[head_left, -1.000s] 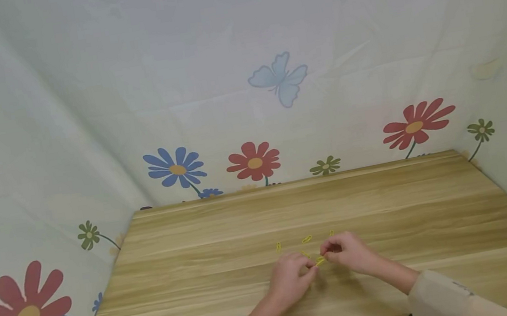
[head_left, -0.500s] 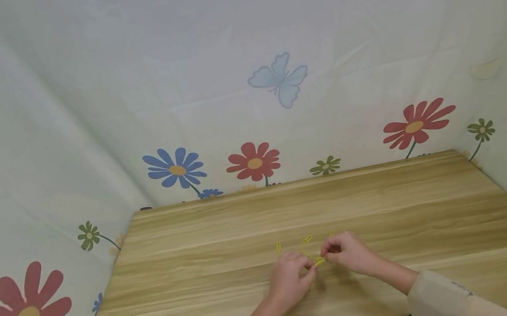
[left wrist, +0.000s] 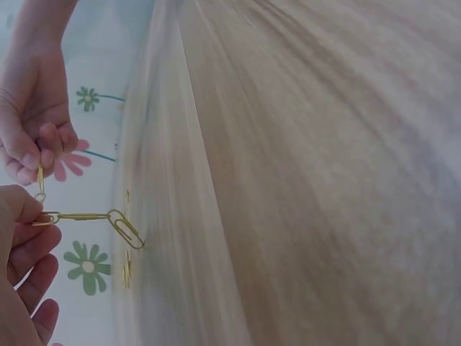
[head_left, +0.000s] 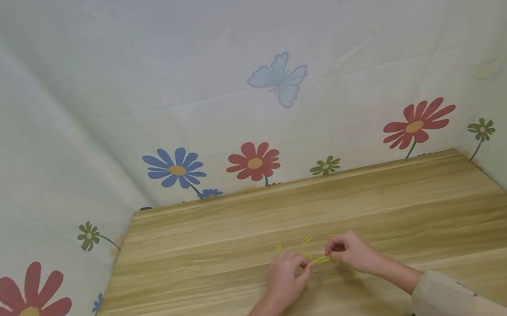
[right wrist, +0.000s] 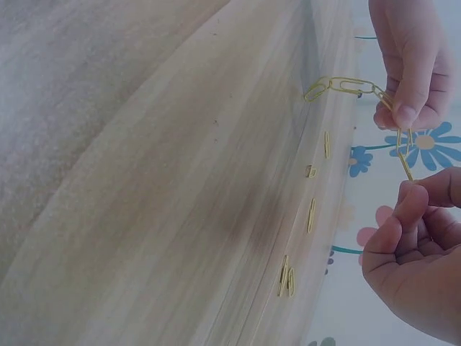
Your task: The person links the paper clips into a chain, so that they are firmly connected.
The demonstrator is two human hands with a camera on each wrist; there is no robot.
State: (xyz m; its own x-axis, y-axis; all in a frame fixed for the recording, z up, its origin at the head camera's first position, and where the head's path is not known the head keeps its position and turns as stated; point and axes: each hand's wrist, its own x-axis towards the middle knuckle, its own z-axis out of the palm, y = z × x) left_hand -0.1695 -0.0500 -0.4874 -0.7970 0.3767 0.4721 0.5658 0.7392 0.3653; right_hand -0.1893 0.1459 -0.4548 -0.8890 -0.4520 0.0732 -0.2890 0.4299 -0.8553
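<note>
Chain of yellow paperclips (left wrist: 83, 216), held above the surface (head_left: 192, 276) about midway between its left and right edges, left hand (head_left: 285, 280) pinching it partway along, right hand (head_left: 355, 253) pinching a clip (right wrist: 405, 167) just beside, loose paperclips (head_left: 307, 239) nearer the far edge.

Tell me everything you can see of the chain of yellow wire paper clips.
The chain of yellow wire paper clips looks metallic, its rounded loops hooked together. One stretch runs between the pinching left hand and right hand; the rest dangles from the left hand toward the wood-grain tabletop, contact there unclear.
</note>
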